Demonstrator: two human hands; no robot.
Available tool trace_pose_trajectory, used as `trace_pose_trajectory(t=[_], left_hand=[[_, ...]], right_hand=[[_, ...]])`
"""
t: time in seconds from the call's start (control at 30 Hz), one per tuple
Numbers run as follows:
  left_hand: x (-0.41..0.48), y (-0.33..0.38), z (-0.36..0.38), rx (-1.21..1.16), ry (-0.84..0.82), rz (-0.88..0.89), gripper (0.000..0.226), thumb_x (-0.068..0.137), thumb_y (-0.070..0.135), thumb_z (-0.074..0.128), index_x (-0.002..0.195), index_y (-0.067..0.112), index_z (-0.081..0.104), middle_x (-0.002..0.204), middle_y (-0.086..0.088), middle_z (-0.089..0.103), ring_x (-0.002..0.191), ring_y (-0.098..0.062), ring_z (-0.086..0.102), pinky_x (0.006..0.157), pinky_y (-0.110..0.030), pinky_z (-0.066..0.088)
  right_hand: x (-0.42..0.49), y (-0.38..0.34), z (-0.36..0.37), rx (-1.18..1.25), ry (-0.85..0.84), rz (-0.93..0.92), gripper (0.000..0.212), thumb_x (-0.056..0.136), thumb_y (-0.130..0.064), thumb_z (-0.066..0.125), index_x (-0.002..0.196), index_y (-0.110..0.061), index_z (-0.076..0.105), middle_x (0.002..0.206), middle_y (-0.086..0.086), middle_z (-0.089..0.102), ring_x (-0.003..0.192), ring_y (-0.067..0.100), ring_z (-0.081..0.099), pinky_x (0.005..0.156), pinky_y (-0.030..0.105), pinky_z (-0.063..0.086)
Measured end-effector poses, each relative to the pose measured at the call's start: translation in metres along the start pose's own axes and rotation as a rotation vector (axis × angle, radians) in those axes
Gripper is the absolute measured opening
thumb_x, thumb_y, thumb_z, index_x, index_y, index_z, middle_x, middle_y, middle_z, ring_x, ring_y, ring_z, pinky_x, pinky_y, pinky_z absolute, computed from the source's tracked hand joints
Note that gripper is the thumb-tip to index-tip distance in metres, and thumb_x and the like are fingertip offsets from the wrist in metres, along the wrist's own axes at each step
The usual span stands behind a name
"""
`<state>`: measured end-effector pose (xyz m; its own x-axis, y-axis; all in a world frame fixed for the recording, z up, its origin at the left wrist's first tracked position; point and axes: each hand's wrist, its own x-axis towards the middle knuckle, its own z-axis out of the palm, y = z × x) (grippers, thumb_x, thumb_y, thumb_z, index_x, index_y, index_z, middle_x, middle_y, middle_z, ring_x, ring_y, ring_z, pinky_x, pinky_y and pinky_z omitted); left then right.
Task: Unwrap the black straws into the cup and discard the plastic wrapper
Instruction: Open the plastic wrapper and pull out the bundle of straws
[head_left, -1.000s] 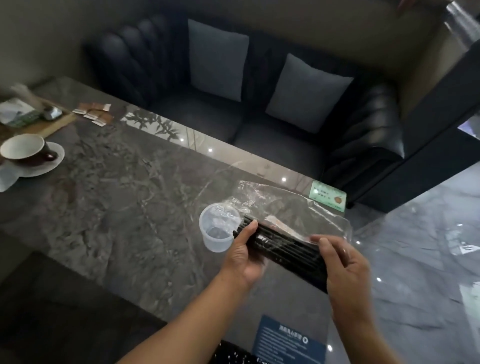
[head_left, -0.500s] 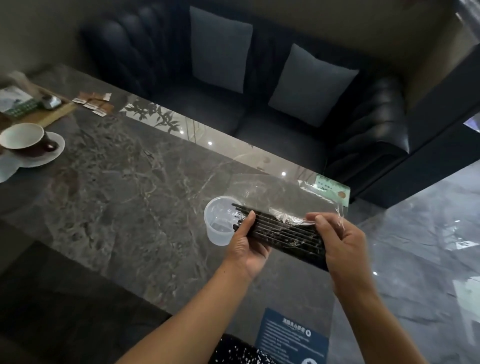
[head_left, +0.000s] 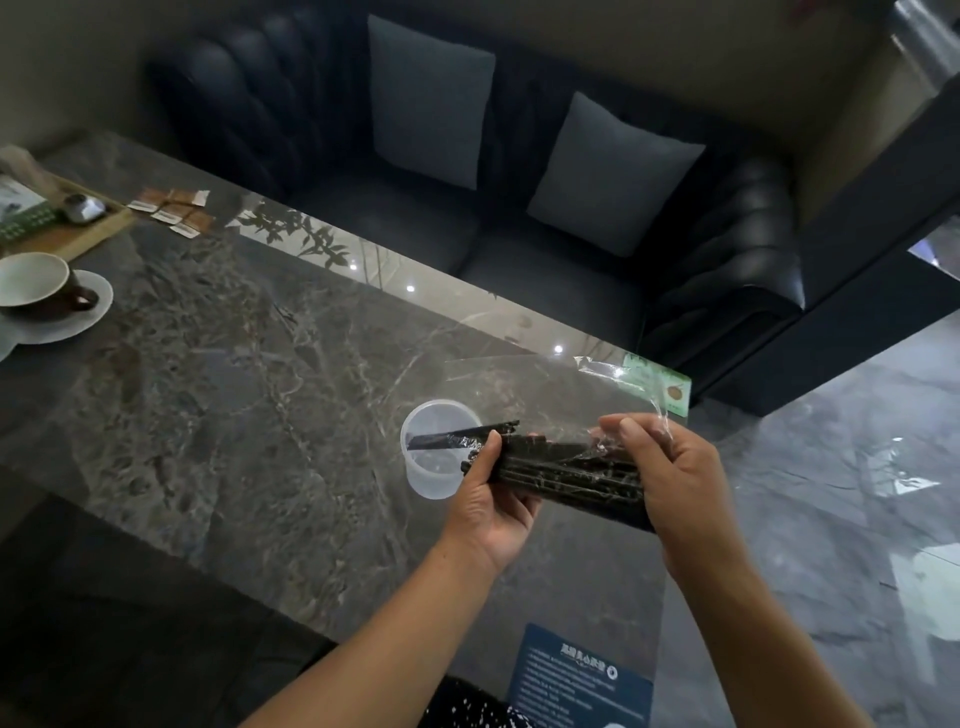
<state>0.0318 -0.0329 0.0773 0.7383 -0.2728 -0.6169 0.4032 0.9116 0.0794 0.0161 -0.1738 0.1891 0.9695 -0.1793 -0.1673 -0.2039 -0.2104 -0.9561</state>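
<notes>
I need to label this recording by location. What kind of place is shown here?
Probably a café or lounge seating area. A dark tufted sofa with grey cushions stands behind a marble-look table, which holds a coffee cup on a saucer and sugar sachets.

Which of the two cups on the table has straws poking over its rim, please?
The clear plastic cup beside the left hand, where black straws reach over the rim. The white coffee cup sits on a saucer at the far left.
</notes>
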Motion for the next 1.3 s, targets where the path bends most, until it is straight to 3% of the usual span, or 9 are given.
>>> trace_pose_trajectory(t=[0.13, 0.3, 0.43, 0.7, 0.8, 0.9, 1.03, 1.2, 1.3], left_hand=[[0.001, 0.001, 0.001, 0.002, 0.017, 0.013, 0.030, 0.073, 0.024, 0.079, 0.097, 0.009, 0.071, 0.098, -0.013, 0.076, 0.086, -0.027, 0.074, 0.096, -0.038, 0.050], [0.002, 0.003, 0.005, 0.009, 0.001, 0.025, 0.039, 0.071, 0.028, 0.080, 0.103, 0.008, 0.070, 0.105, -0.014, 0.075, 0.090, -0.027, 0.074, 0.090, -0.036, 0.055], [0.003, 0.003, 0.004, 0.006, 0.008, 0.022, 0.038, 0.072, 0.030, 0.079, 0.101, 0.007, 0.070, 0.103, -0.014, 0.075, 0.089, -0.027, 0.074, 0.086, -0.035, 0.056], [0.003, 0.006, 0.003, -0.009, -0.012, 0.020, 0.039, 0.084, 0.033, 0.071, 0.113, 0.007, 0.067, 0.110, -0.017, 0.074, 0.098, -0.031, 0.072, 0.085, -0.039, 0.059], [0.005, 0.005, 0.002, -0.003, -0.038, 0.022, 0.043, 0.085, 0.037, 0.070, 0.115, 0.007, 0.067, 0.113, -0.017, 0.073, 0.100, -0.031, 0.072, 0.081, -0.040, 0.061], [0.007, 0.005, 0.002, 0.024, -0.080, 0.021, 0.041, 0.086, 0.044, 0.066, 0.104, 0.008, 0.075, 0.109, -0.016, 0.074, 0.099, -0.030, 0.072, 0.078, -0.039, 0.061], [0.008, 0.005, 0.000, 0.055, -0.119, 0.022, 0.046, 0.086, 0.052, 0.064, 0.100, 0.010, 0.077, 0.112, -0.015, 0.073, 0.100, -0.029, 0.072, 0.082, -0.039, 0.059], [0.007, 0.007, -0.001, 0.064, -0.152, 0.018, 0.052, 0.084, 0.056, 0.064, 0.101, 0.008, 0.074, 0.110, -0.016, 0.073, 0.094, -0.028, 0.073, 0.086, -0.040, 0.057], [0.009, 0.006, -0.001, 0.067, -0.143, 0.019, 0.058, 0.083, 0.057, 0.064, 0.103, 0.004, 0.070, 0.110, -0.020, 0.072, 0.093, -0.030, 0.073, 0.084, -0.041, 0.058]], right_hand=[[0.006, -0.006, 0.001, -0.006, -0.019, 0.012, 0.021, 0.100, -0.024, 0.054, 0.095, -0.020, 0.074, 0.089, -0.003, 0.077, 0.074, 0.015, 0.075, 0.054, 0.023, 0.057], [0.011, -0.010, 0.000, -0.014, -0.030, 0.032, 0.020, 0.099, -0.028, 0.055, 0.094, -0.021, 0.073, 0.090, 0.000, 0.077, 0.077, 0.020, 0.075, 0.058, 0.032, 0.061], [0.018, -0.014, 0.002, -0.059, -0.041, 0.024, 0.020, 0.098, -0.030, 0.054, 0.095, -0.021, 0.072, 0.093, -0.001, 0.077, 0.080, 0.019, 0.075, 0.061, 0.031, 0.062], [0.031, -0.025, 0.008, -0.199, -0.082, -0.020, 0.023, 0.099, -0.031, 0.052, 0.092, -0.022, 0.072, 0.093, -0.002, 0.076, 0.084, 0.016, 0.074, 0.081, 0.045, 0.060], [0.036, -0.032, 0.011, -0.211, -0.087, -0.032, 0.022, 0.099, -0.029, 0.052, 0.092, -0.021, 0.072, 0.091, -0.001, 0.076, 0.083, 0.016, 0.074, 0.080, 0.044, 0.060], [0.041, -0.042, 0.014, -0.212, -0.104, -0.023, 0.022, 0.100, -0.026, 0.053, 0.094, -0.017, 0.072, 0.091, 0.003, 0.075, 0.082, 0.018, 0.074, 0.077, 0.041, 0.062], [0.048, -0.055, 0.018, -0.262, -0.153, -0.031, 0.022, 0.101, -0.025, 0.051, 0.093, -0.018, 0.070, 0.091, 0.003, 0.074, 0.082, 0.018, 0.073, 0.072, 0.032, 0.063], [0.055, -0.065, 0.025, -0.331, -0.209, -0.025, 0.025, 0.103, -0.025, 0.048, 0.097, -0.014, 0.069, 0.094, 0.006, 0.073, 0.084, 0.021, 0.072, 0.076, 0.037, 0.062], [0.061, -0.073, 0.031, -0.338, -0.224, -0.018, 0.025, 0.103, -0.026, 0.048, 0.095, -0.015, 0.070, 0.093, 0.007, 0.073, 0.081, 0.019, 0.073, 0.070, 0.034, 0.062]])
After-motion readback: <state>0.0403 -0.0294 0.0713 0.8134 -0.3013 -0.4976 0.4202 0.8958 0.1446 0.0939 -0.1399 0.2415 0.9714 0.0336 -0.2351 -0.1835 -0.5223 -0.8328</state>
